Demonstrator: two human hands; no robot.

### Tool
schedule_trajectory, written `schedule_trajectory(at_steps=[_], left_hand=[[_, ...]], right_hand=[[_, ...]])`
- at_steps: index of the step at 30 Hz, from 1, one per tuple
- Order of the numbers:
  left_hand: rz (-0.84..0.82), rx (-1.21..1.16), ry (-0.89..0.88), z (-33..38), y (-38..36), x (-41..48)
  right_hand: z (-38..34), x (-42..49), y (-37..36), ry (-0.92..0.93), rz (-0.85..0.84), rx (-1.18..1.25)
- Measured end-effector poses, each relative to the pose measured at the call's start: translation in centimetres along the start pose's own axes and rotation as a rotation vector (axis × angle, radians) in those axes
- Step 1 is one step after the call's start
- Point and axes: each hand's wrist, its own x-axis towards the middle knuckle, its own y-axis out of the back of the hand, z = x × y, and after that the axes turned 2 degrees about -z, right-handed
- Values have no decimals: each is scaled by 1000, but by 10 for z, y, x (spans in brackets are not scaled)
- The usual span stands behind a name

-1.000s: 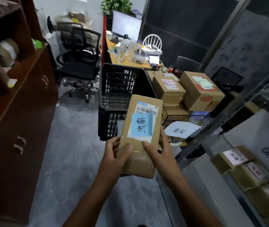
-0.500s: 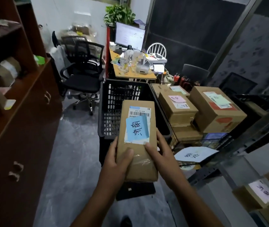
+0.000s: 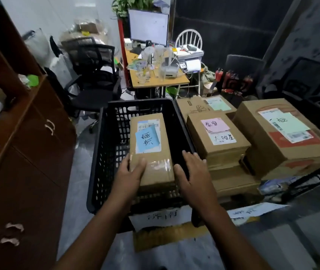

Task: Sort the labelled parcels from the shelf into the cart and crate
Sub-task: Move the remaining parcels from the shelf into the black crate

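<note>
Parcel: the brown parcel [image 3: 151, 152] with a blue label [image 3: 147, 139] was inside the black crate [image 3: 106, 152], lying lengthwise.
Left hand: our left hand [image 3: 130, 174] gripped its near left corner, thumb on top.
Right hand: our right hand [image 3: 194, 172] was loose and spread just beside the near right corner. We honestly couldn't tell if it touched.
Neighbours: a pink-labelled box [image 3: 219, 141] sat just right of the crate.

Brown parcel [image 3: 151, 152], blue handwritten label up, inside black crate [image 3: 104, 152], near end gripped by left hand [image 3: 130, 172]. Other labelled parcels [image 3: 219, 141] stacked just right of crate.
</note>
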Motion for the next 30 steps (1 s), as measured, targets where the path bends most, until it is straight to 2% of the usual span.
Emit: schedule_trajectory(at_steps=[5,11,20,25,30], left_hand=[[-25,40,107,-9,-5,76],[8,163,188,-61,-29,168],[-88,215,251,-105,-53,224],[-201,209,372,-120,-57,245],[-221,168,439,-125,-50,275]], right_hand=[[17,17,-12,-84,-3,-123],[5,24,-30,-217,-15,-358],[-23,38,-62,-403,-29,-442],[-28,43,-73,-433,-30,-467],[-25,42,-77,-465,-12,-509]])
